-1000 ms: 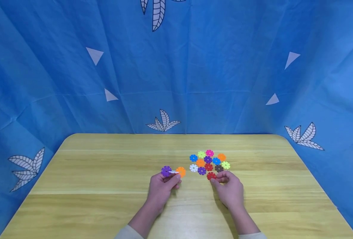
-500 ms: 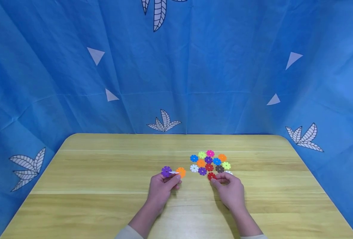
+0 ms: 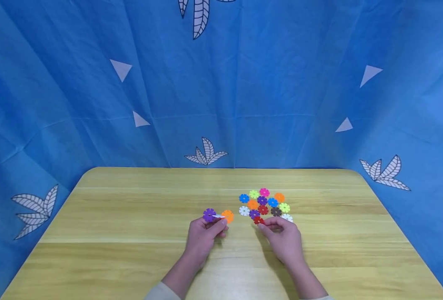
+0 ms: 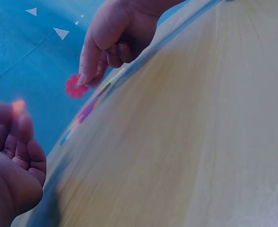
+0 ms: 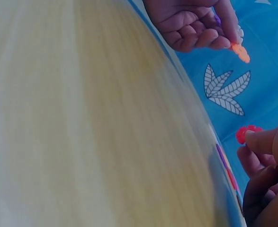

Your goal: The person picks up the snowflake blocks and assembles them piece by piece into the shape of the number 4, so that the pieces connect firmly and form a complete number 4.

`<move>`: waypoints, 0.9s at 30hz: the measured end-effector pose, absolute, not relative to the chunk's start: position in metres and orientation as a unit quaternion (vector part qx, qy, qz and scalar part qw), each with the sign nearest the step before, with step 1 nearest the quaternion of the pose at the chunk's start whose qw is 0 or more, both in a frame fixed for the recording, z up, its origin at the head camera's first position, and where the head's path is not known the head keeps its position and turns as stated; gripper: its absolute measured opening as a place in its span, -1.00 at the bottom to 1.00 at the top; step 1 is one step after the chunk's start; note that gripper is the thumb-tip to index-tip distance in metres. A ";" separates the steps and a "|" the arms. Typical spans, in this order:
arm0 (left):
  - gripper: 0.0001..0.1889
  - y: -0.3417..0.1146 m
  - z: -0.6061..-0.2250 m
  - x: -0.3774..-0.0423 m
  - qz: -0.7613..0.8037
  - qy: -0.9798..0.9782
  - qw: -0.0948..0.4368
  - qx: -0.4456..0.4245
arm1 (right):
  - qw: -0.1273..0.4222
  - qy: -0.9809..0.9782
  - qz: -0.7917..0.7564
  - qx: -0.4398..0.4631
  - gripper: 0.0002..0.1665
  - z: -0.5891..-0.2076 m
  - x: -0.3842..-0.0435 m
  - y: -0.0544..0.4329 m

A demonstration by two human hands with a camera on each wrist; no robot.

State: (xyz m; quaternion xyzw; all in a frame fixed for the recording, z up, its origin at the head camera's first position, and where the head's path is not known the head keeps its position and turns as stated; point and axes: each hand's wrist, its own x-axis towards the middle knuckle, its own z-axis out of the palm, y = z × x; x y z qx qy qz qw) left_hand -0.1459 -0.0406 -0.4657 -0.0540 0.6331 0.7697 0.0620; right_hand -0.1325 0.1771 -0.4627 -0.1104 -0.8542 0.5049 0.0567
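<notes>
My left hand [image 3: 202, 239] pinches a small joined chain of notched plastic discs: a purple disc [image 3: 209, 215], a white disc seen edge-on [image 3: 218, 216] and an orange disc [image 3: 227, 216]. Between thumb and fingers of my right hand [image 3: 283, 239] is a red notched disc [image 3: 258, 220], held by its edge. In the left wrist view that red disc [image 4: 76, 86] is raised off the table. The right wrist view shows the orange disc [image 5: 240, 52] sticking out past the left thumb. A gap separates the red disc from the orange one.
Several loose notched discs lie flat on the wooden table [image 3: 131, 250] beyond my right hand, among them a pink disc [image 3: 264, 192], a brown disc [image 3: 276, 211] and a white disc [image 3: 244, 211]. A blue patterned cloth [image 3: 221, 83] hangs behind the table.
My right hand has moved slightly left with the red disc, uncovering a white disc beside its knuckles. The left hand and its joined discs have stayed almost still.
</notes>
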 end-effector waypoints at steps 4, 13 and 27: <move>-0.79 -0.041 -0.466 -0.145 0.765 0.639 0.063 -0.049 | 0.057 -0.839 0.532 -0.097 -0.87 -0.461 -0.132 0.173; -0.80 -0.041 -0.468 -0.145 0.760 0.645 0.063 -0.048 | 0.050 -0.809 0.583 -0.049 -0.87 -0.459 -0.131 0.163; -0.79 -0.041 -0.469 -0.144 0.768 0.635 0.070 -0.040 | 0.056 -0.800 0.597 -0.018 -0.85 -0.457 -0.131 0.154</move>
